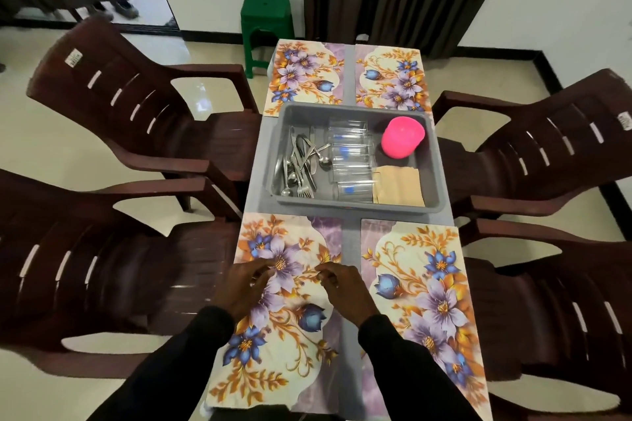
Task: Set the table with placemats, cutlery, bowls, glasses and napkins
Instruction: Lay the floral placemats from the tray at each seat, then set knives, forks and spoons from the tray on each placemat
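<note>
A: Placemat [290, 362] spot?
B: Six o'clock. Left hand [244, 287] and right hand [342, 287] rest loosely curled on it, gripping nothing.
A: Cutlery [299, 164]?
B: Twelve o'clock, inside the grey tub [433, 161], nine o'clock side.

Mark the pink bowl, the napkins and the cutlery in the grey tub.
pink bowl [403, 137], head view, middle of its rounded pink surface.
napkins [398, 185], head view, middle of the top napkin.
cutlery [300, 166], head view, middle of the pile.
</note>
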Motion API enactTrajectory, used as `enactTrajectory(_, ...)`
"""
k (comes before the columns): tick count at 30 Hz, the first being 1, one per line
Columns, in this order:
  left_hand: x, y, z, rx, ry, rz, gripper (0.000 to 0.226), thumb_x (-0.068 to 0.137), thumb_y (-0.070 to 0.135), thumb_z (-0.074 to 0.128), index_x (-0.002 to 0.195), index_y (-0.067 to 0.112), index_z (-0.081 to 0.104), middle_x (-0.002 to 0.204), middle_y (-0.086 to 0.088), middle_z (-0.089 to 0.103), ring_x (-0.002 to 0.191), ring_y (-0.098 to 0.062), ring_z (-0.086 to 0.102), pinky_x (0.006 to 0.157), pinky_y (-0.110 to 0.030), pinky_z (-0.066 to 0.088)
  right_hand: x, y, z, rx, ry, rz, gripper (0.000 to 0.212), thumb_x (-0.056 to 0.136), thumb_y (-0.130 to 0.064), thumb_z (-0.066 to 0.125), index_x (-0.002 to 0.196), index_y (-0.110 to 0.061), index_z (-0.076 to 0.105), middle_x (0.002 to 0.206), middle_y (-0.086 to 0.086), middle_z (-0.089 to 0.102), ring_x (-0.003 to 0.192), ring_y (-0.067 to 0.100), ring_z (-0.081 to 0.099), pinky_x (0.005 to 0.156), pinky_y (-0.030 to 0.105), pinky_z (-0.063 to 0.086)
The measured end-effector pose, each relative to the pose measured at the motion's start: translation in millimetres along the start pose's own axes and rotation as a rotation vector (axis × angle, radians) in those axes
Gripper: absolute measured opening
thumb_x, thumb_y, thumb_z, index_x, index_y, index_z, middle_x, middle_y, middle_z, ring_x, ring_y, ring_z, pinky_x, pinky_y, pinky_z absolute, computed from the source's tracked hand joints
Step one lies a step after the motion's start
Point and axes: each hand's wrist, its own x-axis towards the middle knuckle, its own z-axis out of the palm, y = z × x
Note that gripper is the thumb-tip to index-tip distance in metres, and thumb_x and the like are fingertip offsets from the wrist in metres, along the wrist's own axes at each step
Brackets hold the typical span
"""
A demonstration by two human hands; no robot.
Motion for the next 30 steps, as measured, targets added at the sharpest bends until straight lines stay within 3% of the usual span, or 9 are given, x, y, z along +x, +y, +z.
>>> enactTrajectory(3, 8.6, 6.1, 5.2, -0.003, 0.009, 0.002, 0.024, 0.099, 0.021, 0.064, 0.121, 0.016, 0.072, 0.112, 0.0, 0.076, 0.092, -0.012, 0.071, 0.085, -0.034, 0.06, 1.1, 6.8, -6.9, 0.007, -0.006, 0.003, 0.029, 0.101, -0.016, 0.055, 0.125, -0.018, 0.071, 0.12, 0.0, 0.073, 0.108, 0.013, 0.067, 0.098, 0.029, 0.054)
enactTrajectory(12, 43.2, 16.1, 5.1, 0.001, -0.054, 0.067, 0.026, 0.101, 0.023, 0.062, 0.125, 0.02, 0.07, 0.115, 0.003, 0.075, 0.096, -0.01, 0.07, 0.086, -0.033, 0.059, 6.2, 8.9, -18.4, 0.042, 0.045, 0.05, 0.026, 0.1, -0.016, 0.056, 0.118, -0.02, 0.074, 0.115, -0.004, 0.074, 0.103, 0.009, 0.068, 0.096, 0.031, 0.056)
enactTrajectory(23, 85.0, 14.6, -26.6, -0.029, -0.007, 0.106, 0.02, 0.098, 0.023, 0.067, 0.116, 0.019, 0.075, 0.113, 0.003, 0.076, 0.094, -0.013, 0.072, 0.083, -0.039, 0.061, 48.7, -12.3, -43.2, -0.119, 0.099, -0.044, 0.027, 0.1, -0.008, 0.055, 0.119, -0.011, 0.073, 0.115, 0.004, 0.075, 0.101, 0.017, 0.07, 0.094, 0.03, 0.056)
enactTrajectory(30, 111.8, 1.9, -47.6, -0.052, 0.03, 0.059, 0.021, 0.098, 0.013, 0.066, 0.117, 0.017, 0.075, 0.109, 0.005, 0.076, 0.095, -0.01, 0.07, 0.087, -0.033, 0.06, 101.7, -18.2, -44.4, -0.236, 0.135, -0.075, 0.018, 0.098, -0.008, 0.06, 0.105, -0.011, 0.076, 0.103, 0.003, 0.077, 0.091, 0.017, 0.071, 0.089, 0.03, 0.059)
